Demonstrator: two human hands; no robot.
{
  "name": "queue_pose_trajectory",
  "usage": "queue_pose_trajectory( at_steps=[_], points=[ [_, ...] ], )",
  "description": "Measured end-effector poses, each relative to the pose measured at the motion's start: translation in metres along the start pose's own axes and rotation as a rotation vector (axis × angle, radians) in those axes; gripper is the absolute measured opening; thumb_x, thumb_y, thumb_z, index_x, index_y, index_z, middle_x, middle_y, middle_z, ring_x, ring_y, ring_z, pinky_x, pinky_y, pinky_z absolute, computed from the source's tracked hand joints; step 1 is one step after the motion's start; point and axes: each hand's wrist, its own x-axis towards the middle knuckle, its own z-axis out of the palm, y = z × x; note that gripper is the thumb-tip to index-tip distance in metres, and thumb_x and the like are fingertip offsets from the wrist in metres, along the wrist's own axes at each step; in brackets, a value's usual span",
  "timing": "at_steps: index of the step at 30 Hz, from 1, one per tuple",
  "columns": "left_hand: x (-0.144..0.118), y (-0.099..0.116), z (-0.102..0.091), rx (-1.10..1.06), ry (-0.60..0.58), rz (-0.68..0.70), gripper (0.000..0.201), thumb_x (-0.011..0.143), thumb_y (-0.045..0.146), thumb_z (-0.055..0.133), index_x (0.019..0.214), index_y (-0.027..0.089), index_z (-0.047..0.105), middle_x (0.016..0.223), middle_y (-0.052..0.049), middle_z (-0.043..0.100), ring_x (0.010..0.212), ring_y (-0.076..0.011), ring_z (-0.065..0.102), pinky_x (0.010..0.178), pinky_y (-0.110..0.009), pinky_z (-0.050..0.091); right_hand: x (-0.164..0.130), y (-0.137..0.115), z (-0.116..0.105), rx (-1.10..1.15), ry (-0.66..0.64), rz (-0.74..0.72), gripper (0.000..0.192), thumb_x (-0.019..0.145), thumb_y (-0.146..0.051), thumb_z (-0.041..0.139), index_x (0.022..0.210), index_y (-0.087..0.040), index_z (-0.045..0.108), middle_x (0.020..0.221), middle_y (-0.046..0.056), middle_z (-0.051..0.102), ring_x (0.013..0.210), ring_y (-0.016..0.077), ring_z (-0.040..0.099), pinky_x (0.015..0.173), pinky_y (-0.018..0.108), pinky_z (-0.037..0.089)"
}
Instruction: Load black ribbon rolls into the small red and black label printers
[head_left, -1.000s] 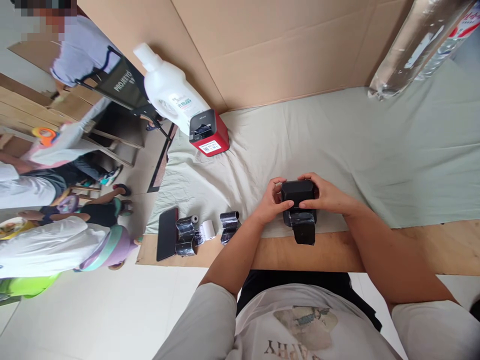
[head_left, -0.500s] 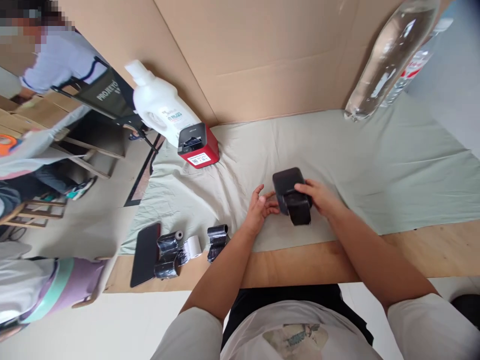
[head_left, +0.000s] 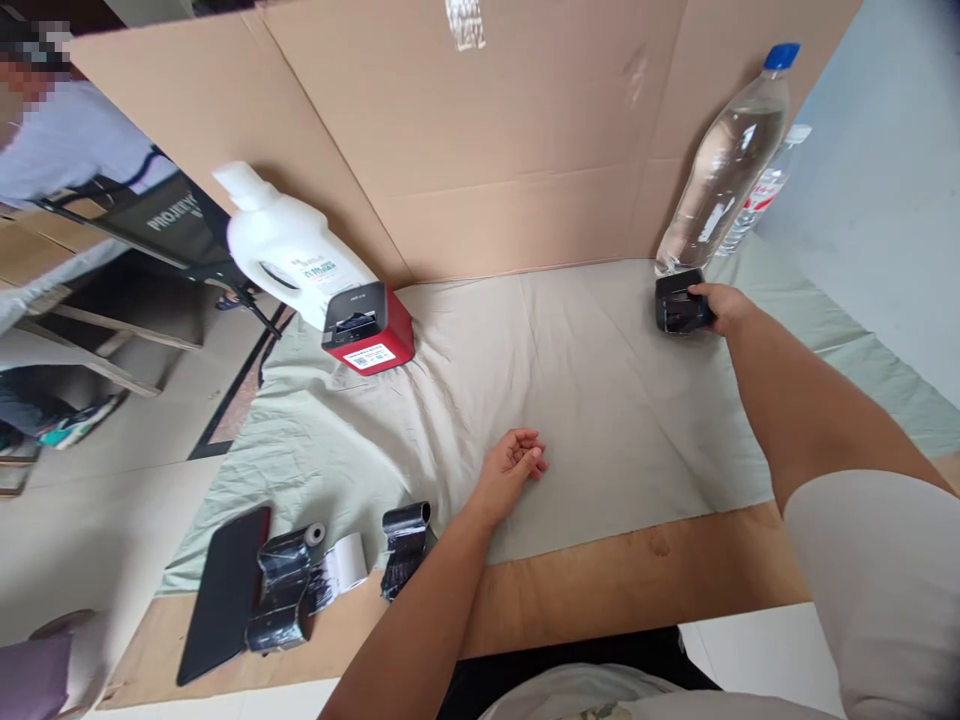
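Observation:
At the right rear of the cloth, my right hand (head_left: 724, 306) grips a small black receipt printer (head_left: 673, 302) by its right side, close to the foot of the large bottle. Whether the printer touches the cloth, I cannot tell. My left hand (head_left: 516, 466) lies on the cloth-covered table with fingers loosely curled and nothing in them. A red and black printer (head_left: 369, 328) stands at the back left. Near the front left edge are a flat black lid-like panel (head_left: 223, 592), a white paper roll (head_left: 349, 562), a black-wrapped roll (head_left: 279, 585) and another black roll (head_left: 406, 548).
A white jug (head_left: 296, 240) stands behind the red printer. A large clear bottle (head_left: 724, 165) with a blue cap and a smaller bottle (head_left: 759, 205) stand at the back right. Cardboard (head_left: 480, 140) walls the rear. Another person (head_left: 82, 140) sits at far left.
My right hand has carried the black printer away to the rear right, beside the large bottle. My left hand has come off it and stays near the middle. The camera view has shifted.

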Motion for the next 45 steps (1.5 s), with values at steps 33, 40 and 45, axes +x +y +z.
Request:
queue_pose_trajectory(
  at_steps=[33, 40, 45],
  points=[
    [0.127, 0.166, -0.177, 1.176, 0.852, -0.206, 0.089, 0.072, 0.069, 0.067, 0.146, 0.026, 0.042, 0.162, -0.015, 0.022, 0.149, -0.0494, 0.009, 0.115, -0.066, 0.019, -0.284, 0.027, 0.129, -0.458, -0.311, -0.773, 0.032, 0.089, -0.034, 0.050, 0.110, -0.017, 0.067, 0.135, 0.015, 0.061, 0.128, 0.0327, 0.053, 0.109, 0.053, 0.040],
    [0.141, 0.144, -0.190, 1.079, 0.882, -0.382, 0.093, 0.066, 0.061, 0.074, 0.147, 0.029, 0.039, 0.152, -0.016, 0.031, 0.138, -0.0451, 0.032, 0.105, -0.057, 0.040, -0.284, 0.027, 0.129, -0.431, -0.307, -0.763, 0.029, 0.089, -0.033, 0.053, 0.110, -0.020, 0.066, 0.133, 0.014, 0.062, 0.126, 0.0322, 0.054, 0.107, 0.052, 0.041],
    [0.129, 0.140, -0.173, 1.081, 1.013, -0.271, 0.080, 0.066, 0.054, 0.076, 0.137, 0.030, 0.047, 0.145, -0.012, 0.037, 0.132, -0.0397, 0.041, 0.107, -0.054, 0.040, -0.285, 0.024, 0.130, -0.405, -0.312, -0.749, 0.027, 0.087, -0.031, 0.055, 0.109, -0.020, 0.067, 0.131, 0.014, 0.063, 0.126, 0.0324, 0.054, 0.107, 0.053, 0.042]
  ],
)
